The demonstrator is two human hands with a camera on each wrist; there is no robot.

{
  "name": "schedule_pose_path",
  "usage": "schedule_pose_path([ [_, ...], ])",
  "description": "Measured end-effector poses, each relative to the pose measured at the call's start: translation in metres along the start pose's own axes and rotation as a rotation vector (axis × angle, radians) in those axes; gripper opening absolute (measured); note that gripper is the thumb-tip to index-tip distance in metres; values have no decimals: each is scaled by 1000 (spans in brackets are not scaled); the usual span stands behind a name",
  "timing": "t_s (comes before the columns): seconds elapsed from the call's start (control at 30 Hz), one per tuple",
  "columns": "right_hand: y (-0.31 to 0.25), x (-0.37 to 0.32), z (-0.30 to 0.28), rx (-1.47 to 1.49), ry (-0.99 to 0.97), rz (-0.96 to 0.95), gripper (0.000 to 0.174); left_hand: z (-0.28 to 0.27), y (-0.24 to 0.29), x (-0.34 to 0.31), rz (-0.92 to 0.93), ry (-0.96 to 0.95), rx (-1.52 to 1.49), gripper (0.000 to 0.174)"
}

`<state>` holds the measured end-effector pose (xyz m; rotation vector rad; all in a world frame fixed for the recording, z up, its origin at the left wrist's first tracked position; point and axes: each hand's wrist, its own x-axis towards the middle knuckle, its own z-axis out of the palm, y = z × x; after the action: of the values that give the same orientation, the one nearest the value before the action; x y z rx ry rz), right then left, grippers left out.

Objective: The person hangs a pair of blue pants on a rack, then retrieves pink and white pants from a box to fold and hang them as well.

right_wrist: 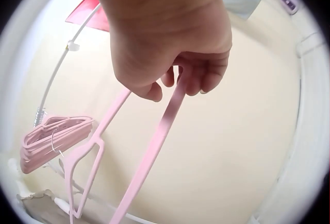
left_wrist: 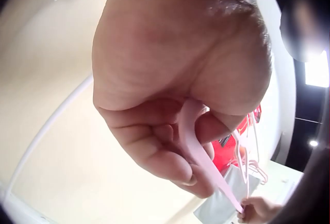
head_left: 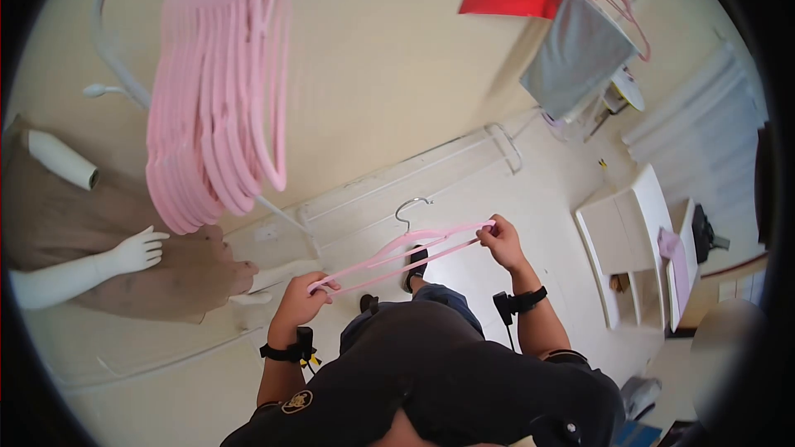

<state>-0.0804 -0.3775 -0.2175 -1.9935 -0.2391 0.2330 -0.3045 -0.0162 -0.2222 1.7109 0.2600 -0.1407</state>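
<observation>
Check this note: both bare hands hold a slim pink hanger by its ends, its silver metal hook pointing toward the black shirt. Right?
No: the head view shows the hook pointing away from the shirt. The left hand and right hand do hold the pink hanger by its ends.

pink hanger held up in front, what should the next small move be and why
I'd probably raise the held hanger toward the row of pink hangers on the left: the left hand and right hand grip its ends, its hook is free and points away from the body, and matching hangers hang there.
</observation>
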Motion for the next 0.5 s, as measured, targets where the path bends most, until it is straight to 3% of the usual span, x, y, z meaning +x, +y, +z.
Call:
schedule_pose_path([
  [0.03,-1,-17,-11,59,-75,80,14,4,3,4,14,-43,4,24],
  [0.1,7,-44,-26,168,-166,166,15,7,7,17,70,96,-83,22],
  [0.37,15,-116,-70,191,16,330,17,36,37,77,74,-140,-6,26],
  [0.5,39,-130,-100,123,-18,411,19,75,48,116,142,-256,103,28],
])
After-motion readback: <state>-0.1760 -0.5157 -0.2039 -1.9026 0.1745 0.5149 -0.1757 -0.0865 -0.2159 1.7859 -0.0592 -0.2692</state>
